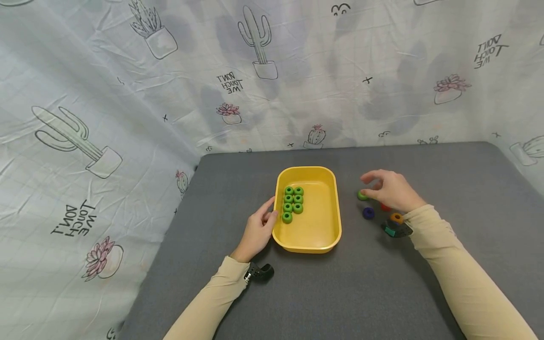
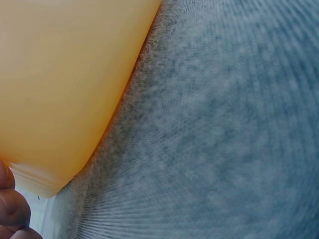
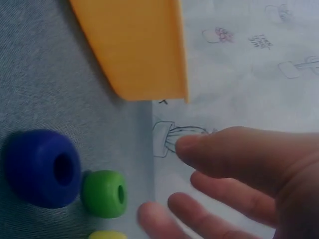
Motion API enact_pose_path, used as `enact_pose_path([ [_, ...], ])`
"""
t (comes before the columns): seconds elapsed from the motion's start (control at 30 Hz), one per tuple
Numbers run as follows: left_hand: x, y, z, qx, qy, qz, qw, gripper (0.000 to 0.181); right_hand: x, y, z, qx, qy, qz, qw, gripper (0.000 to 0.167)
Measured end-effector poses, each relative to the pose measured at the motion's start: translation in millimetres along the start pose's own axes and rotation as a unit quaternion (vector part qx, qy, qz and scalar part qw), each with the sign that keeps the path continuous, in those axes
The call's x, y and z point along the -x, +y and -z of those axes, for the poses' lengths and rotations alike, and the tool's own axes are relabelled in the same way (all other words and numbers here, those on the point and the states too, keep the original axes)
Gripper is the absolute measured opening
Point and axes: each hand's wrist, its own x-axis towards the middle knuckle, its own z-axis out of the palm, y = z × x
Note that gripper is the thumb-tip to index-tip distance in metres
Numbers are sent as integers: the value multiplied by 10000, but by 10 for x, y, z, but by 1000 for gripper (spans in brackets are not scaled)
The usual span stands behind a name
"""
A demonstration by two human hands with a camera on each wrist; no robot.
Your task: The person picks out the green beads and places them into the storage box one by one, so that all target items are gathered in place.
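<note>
Along the left side of a yellow tray, several green beads stand in two columns. My left hand grips the tray's left rim, thumb at the edge; its curled fingers show beside the tray wall in the left wrist view. Right of the tray, my right hand hovers over loose beads, thumb and fingers apart with nothing between them. Below its fingertips lies a green bead, with a dark blue bead beside it. A red bead is partly hidden under the hand.
An orange bead lies near the right wrist's camera band. Part of a yellow bead shows at the bottom of the right wrist view. The grey table ends at a patterned cloth behind and at the left.
</note>
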Motion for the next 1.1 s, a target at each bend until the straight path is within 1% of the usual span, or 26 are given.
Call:
enact_pose_path([
  [0.23,1,3,-2,48,17,-53,10000,48,-24,29,-60,179,-120,-58,9998,50],
  [0.43,1,0,-2,25,54,-90,9999,48,-32,33,-154,293,-189,61,9994,45],
  [0.6,1,-6,-1,-19,48,-72,10000,48,-45,40,-222,422,-173,146,9989,44],
  [0.83,7,-1,4,-48,26,-71,10000,48,-55,17,-265,567,-256,221,9978,42],
  [1.1,9,0,4,49,7,-55,10000,48,-48,3,-302,871,-114,289,9957,35],
])
